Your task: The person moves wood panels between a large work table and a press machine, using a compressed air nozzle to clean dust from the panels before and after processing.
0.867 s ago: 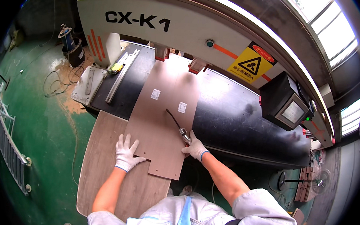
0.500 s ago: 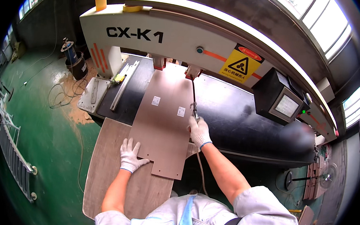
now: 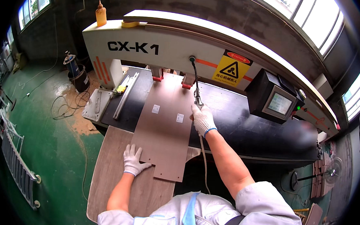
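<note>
A flat brown panel (image 3: 162, 134) with two white labels and a notched near corner lies under the machine's two red-footed clamps (image 3: 187, 81). My left hand (image 3: 134, 160), white-gloved with fingers spread, rests flat at the panel's near left edge, over the wood-grain board (image 3: 112, 170) beneath. Gloved too, my right hand (image 3: 204, 118) is closed round an air blow gun (image 3: 198, 98) over the panel's right edge. Its long thin nozzle points up and away, the tip at the round button (image 3: 192, 59) on the machine beam; whether they touch I cannot tell.
The white machine beam (image 3: 171, 51) spans above a black table (image 3: 244, 124). A control screen box (image 3: 279, 102) hangs at right. A metal rail (image 3: 126, 95) lies left of the panel. An air hose (image 3: 204, 162) drops from my right hand. A bucket (image 3: 80, 80) stands on the floor.
The blow gun's nozzle tip has swung from beside the right clamp up to the button. My right hand has shifted slightly right; my left hand stays at the panel edge. The view has tilted a little.
</note>
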Demonstrator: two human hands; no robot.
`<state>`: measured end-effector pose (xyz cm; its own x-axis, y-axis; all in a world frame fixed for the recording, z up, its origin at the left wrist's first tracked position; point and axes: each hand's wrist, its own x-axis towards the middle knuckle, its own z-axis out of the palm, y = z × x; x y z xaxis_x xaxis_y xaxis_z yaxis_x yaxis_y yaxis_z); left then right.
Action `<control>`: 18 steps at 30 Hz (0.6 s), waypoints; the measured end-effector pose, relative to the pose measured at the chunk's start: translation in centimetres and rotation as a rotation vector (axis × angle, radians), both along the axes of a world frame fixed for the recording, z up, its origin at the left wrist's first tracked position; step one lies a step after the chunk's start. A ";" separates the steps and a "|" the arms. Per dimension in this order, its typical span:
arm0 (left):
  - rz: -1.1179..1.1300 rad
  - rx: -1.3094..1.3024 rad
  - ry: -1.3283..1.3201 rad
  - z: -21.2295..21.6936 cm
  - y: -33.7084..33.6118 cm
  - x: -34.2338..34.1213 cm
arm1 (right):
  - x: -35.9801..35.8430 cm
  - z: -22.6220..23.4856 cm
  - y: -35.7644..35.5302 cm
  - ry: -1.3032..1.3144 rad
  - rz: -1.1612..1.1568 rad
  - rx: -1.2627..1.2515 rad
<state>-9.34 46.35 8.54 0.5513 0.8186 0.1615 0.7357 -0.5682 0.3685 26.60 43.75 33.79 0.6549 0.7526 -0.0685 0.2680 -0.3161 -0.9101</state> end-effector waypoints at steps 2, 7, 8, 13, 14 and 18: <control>-0.009 0.016 0.000 0.1 -0.1 0.0 | 0.4 0.7 -2.5 0.057 0.054 -0.156; -0.023 0.056 -0.015 0.0 -0.1 0.4 | 2.1 -5.4 -10.8 -0.033 0.242 -0.389; -0.036 0.048 -0.006 0.0 -0.2 0.5 | 2.3 -7.2 -13.1 -0.029 0.313 -0.512; -0.020 0.027 -0.003 0.3 -0.1 0.9 | 6.3 -15.1 -25.5 -0.138 0.213 -0.652; -0.018 0.006 -0.020 0.4 -0.3 1.1 | 8.0 -15.7 -27.4 0.099 -0.021 -0.631; 0.035 0.040 0.075 0.4 -2.3 0.9 | 10.6 -14.3 -33.5 0.485 -0.366 -0.490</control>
<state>-8.43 44.09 8.99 0.5345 0.8310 0.1541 0.7798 -0.5552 0.2892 37.17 10.26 19.50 0.6678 0.3041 -0.6793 -0.3233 -0.7036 -0.6328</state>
